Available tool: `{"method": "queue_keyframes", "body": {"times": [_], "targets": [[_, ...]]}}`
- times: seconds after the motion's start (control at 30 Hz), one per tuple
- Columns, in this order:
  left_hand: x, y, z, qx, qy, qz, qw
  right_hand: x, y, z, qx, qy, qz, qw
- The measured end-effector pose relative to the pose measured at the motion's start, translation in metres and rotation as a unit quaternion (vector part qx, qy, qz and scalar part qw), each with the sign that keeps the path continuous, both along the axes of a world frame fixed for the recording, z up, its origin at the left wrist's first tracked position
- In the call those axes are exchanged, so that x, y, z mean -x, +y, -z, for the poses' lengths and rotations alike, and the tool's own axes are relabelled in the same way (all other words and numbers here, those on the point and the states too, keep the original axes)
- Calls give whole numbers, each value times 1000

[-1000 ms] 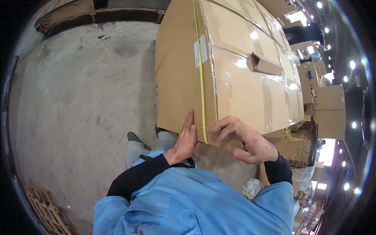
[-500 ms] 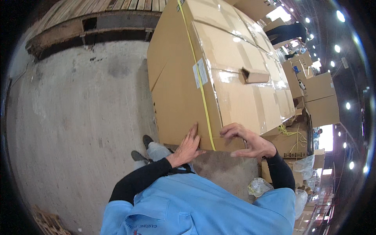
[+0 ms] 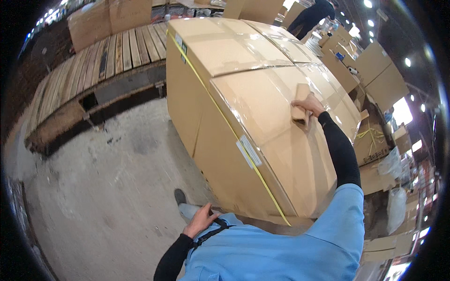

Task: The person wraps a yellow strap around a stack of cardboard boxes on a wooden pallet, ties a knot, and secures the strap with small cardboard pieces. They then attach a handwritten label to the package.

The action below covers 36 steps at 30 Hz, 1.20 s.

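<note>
Floor: bare concrete [image 3: 108, 187], wooden pallet [image 3: 98, 65] behind.
Box: big cardboard carton [image 3: 262, 131], glossy tape, yellow strap [image 3: 225, 122], tilted on floor.
My right hand [image 3: 307, 107]: gripping carton's handle flap.
My left hand [image 3: 201, 219]: loosely open, low by the carton's bottom edge.

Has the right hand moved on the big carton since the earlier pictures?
Yes. The right hand left the lower edge of the carton and went up to its cut-out flap.

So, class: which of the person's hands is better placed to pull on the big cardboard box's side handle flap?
Probably the right. The right hand rests on the handle flap in the big cardboard box. The left hand is low by the person's knee, near the box's bottom edge, away from the flap.
</note>
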<state>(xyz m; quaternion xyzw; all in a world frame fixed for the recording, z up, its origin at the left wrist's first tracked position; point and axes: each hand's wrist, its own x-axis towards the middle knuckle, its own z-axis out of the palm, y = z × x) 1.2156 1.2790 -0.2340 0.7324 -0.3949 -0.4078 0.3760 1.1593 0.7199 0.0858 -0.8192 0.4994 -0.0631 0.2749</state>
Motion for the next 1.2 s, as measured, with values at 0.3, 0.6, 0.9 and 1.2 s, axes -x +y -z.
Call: {"method": "queue_keyframes", "body": {"times": [0.3, 0.6, 0.9, 1.2], "targets": [[-204, 125, 37, -28, 156, -350, 923, -113, 27, -1, 2, -89, -48, 995], [-365, -42, -115, 209, 209, -209, 932, -255, 149, -56, -368, -331, -237, 836], [-510, -179, -219, 275, 323, -93, 901, -469, 228, -18, -208, -101, -408, 883], [-677, -242, -224, 411, 398, -113, 812, -560, 125, -38, -21, -168, -232, 958]]}}
